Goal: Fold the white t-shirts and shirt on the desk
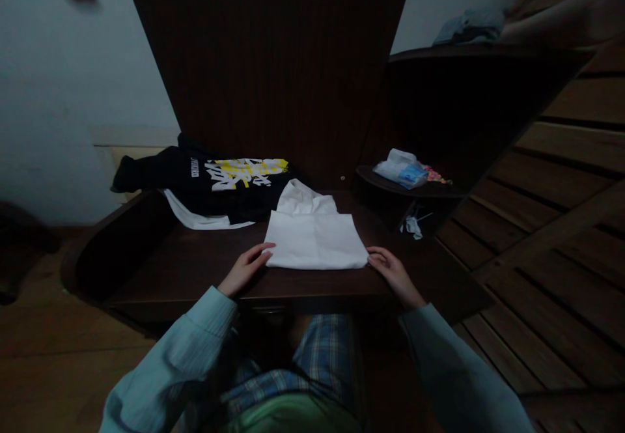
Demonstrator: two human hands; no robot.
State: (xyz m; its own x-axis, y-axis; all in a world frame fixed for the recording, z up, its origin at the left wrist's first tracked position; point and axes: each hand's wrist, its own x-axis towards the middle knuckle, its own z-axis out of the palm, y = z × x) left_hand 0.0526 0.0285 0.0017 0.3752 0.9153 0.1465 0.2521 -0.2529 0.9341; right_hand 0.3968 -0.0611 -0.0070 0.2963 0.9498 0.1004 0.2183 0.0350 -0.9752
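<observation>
A white garment (315,234) lies partly folded on the dark wooden table (185,267), its unfolded part bunched at the far end. My left hand (247,267) rests at the garment's near left corner, fingers pinched on the edge. My right hand (393,273) is at the near right corner, its fingers curled onto the cloth's edge. Both sleeves are pale blue.
A black garment with yellow and white print (215,179) lies at the back left of the table over a white strip of cloth (195,218). A small shelf (390,185) at the right holds a plastic bag (403,167). A dark cabinet (273,62) stands behind.
</observation>
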